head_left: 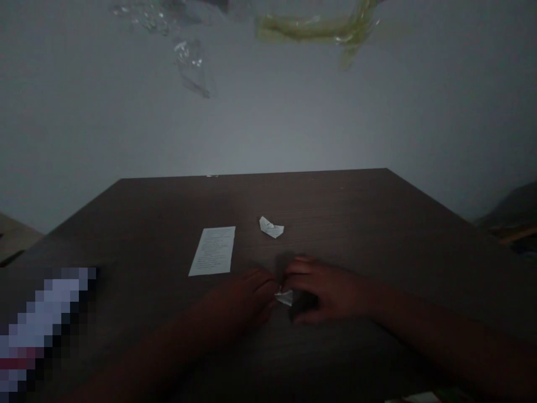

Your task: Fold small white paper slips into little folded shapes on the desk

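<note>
Between my two hands is a small folded piece of paper (285, 297), partly covered by fingers. My left hand (255, 294) is closed at its left edge, gripping it. My right hand (319, 288) curves around from the right, with fingertips at the paper's upper edge and the thumb lower down and apart; in the dim light I cannot tell how firmly it grips. Farther off lies a folded paper shape (272, 228), like a small boat. A flat printed sheet (213, 251) rests to the left of it.
The dark wooden table (356, 224) reaches to a grey wall (268, 117) with clear and yellow tape (310, 28) stuck on it. A pixelated bright object (46, 319) lies at the left. Something pale (419, 397) shows at the bottom right edge.
</note>
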### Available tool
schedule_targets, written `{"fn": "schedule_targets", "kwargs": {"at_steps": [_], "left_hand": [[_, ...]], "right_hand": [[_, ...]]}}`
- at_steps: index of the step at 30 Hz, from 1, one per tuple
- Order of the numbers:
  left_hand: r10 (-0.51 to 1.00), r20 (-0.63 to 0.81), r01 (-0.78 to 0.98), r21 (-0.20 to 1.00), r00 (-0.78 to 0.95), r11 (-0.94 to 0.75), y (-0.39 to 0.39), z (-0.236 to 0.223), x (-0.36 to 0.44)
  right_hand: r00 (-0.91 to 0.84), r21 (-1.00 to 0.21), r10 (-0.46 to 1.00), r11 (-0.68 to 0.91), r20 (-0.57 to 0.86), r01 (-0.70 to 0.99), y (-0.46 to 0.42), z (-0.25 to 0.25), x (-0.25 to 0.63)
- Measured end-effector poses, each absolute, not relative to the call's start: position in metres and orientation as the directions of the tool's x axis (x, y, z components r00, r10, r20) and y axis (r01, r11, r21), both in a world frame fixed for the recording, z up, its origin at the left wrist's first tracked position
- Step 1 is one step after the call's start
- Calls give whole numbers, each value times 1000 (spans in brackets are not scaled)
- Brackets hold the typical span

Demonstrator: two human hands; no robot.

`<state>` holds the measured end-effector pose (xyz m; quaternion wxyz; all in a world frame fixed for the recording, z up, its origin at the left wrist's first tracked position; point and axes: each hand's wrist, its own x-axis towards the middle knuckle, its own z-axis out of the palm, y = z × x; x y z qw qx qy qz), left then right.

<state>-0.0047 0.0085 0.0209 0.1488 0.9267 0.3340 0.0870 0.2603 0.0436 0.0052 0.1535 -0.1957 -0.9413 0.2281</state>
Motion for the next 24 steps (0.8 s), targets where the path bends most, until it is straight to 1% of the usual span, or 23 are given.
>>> {"fn": "schedule_targets", "kwargs": {"at_steps": [3,6,9,12,16,20,22,24], "left_hand": [[710,53,616,453,703,-644,9,22,-4],[785,57,602,608,617,-518,9,22,-2],[852,27,595,704,524,-388,9,21,1],[892,-37,599,753,450,-271,9,21,4],[898,-72,548,812,434,-200,5,25,7],[903,-81,480,865,421,-146,3,25,8],[906,-73,418,901,416,-119,4,22,7],[904,-51,406,903,425,-140,4,18,4]], "right_hand": [[-828,-594,482,768,286,242,42,0,259],[-738,-720,599,656,312,228,40,-7,257],[-628,-860,744,456,226,231,36,-12,253],[-586,-955,802,252,117,154,33,-13,249],[-560,-993,827,104,57,53,31,-15,244],[-472,-999,880,41,52,-34,31,-21,241],[-459,-997,887,13,46,-76,31,-22,240],[-467,-995,883,-1,46,-99,31,-21,241]]}}
